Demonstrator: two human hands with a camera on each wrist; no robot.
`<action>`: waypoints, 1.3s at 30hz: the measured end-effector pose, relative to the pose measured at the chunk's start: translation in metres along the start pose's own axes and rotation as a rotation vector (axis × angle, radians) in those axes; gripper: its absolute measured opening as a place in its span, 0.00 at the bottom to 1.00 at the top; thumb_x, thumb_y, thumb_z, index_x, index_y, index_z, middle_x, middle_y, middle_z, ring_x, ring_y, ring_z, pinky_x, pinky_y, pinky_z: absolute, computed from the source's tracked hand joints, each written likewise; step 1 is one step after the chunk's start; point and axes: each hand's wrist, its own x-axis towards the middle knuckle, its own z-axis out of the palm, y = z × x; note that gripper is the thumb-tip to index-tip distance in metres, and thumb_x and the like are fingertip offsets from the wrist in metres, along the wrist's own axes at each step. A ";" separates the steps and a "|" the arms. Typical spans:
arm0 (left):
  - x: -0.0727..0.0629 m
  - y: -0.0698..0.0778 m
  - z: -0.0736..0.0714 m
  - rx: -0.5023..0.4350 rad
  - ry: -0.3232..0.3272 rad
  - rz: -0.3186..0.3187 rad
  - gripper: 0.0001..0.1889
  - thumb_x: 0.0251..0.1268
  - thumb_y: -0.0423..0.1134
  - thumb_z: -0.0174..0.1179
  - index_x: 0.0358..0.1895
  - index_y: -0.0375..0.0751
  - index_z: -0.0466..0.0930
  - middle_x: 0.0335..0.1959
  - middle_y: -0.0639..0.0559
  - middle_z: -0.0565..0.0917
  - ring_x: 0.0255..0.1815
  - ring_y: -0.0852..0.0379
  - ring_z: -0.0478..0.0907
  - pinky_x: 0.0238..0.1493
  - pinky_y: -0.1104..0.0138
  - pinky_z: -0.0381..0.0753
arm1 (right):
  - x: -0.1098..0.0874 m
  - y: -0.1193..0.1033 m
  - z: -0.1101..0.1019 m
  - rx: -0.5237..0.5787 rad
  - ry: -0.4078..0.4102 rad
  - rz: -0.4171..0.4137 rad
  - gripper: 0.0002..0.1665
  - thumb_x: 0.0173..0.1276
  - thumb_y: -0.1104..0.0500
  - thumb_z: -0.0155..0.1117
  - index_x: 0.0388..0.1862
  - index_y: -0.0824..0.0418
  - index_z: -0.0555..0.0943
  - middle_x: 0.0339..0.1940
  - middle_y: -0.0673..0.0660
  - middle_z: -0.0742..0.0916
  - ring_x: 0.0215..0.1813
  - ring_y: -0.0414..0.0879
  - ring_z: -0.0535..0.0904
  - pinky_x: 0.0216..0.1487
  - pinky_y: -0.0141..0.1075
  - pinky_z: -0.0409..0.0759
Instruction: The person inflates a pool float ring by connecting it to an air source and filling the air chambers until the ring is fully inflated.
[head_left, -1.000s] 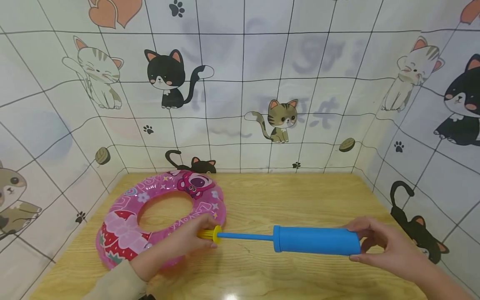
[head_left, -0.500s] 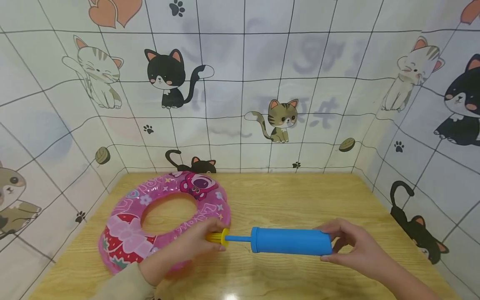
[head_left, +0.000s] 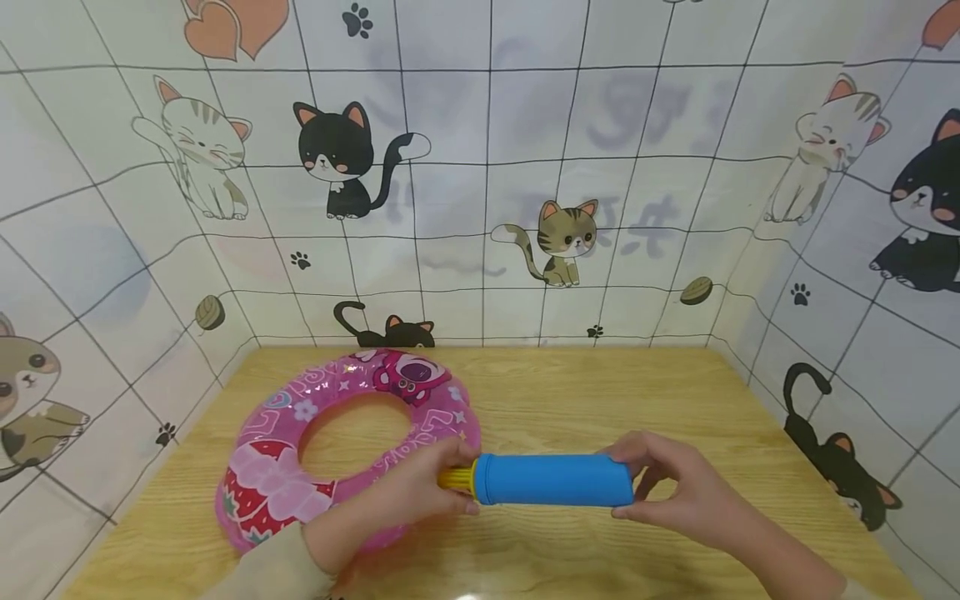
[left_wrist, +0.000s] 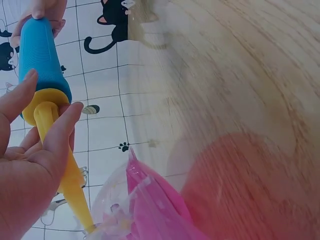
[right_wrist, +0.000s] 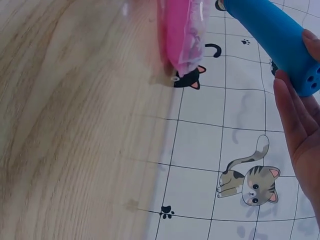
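A hand air pump is held level above the table between both hands. Its blue barrel [head_left: 555, 480] meets a yellow collar on the left, and no rod shows between them. My left hand [head_left: 416, 492] grips the yellow end. My right hand [head_left: 675, 492] pinches the barrel's far end between thumb and fingers. In the left wrist view the tapered yellow nozzle [left_wrist: 75, 192] runs down to the clear plastic of the pink swim ring [left_wrist: 157, 205], its tip right at a clear valve. The ring, printed with strawberries and a bear, leans up behind my left forearm.
The wood-grain table [head_left: 600, 392] extends behind and right of the pump. A white cloth wall [head_left: 450, 200] with printed cats and grid lines closes off the back and both sides.
The blue barrel and my right hand have moved left, and the blue rod has slid fully into the barrel. My left hand and the swim ring have shifted slightly right.
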 end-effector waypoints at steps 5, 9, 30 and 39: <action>-0.001 0.001 -0.002 -0.012 -0.003 -0.015 0.25 0.55 0.36 0.73 0.56 0.44 0.76 0.50 0.55 0.84 0.50 0.54 0.80 0.52 0.60 0.79 | -0.007 -0.001 -0.009 -0.046 0.001 -0.025 0.30 0.50 0.68 0.78 0.52 0.53 0.77 0.53 0.52 0.83 0.37 0.45 0.83 0.28 0.38 0.84; -0.003 -0.003 -0.007 0.009 0.012 -0.041 0.24 0.55 0.37 0.73 0.56 0.47 0.76 0.49 0.57 0.84 0.50 0.56 0.79 0.53 0.61 0.79 | -0.016 -0.001 -0.022 -0.054 0.008 -0.005 0.31 0.50 0.70 0.78 0.51 0.54 0.77 0.54 0.53 0.83 0.39 0.44 0.82 0.28 0.38 0.84; -0.010 -0.037 -0.038 -0.029 -0.002 -0.044 0.19 0.61 0.38 0.68 0.54 0.45 0.75 0.55 0.46 0.81 0.58 0.47 0.77 0.57 0.54 0.77 | -0.052 0.001 -0.058 -0.173 0.046 0.129 0.33 0.51 0.74 0.75 0.55 0.57 0.75 0.56 0.42 0.79 0.38 0.43 0.81 0.32 0.35 0.82; -0.005 -0.025 -0.025 0.046 0.045 -0.049 0.20 0.57 0.37 0.71 0.53 0.44 0.76 0.47 0.54 0.84 0.47 0.55 0.79 0.53 0.58 0.79 | -0.035 -0.001 -0.031 -0.068 0.066 0.116 0.28 0.50 0.72 0.76 0.49 0.57 0.77 0.52 0.44 0.82 0.38 0.44 0.82 0.31 0.38 0.83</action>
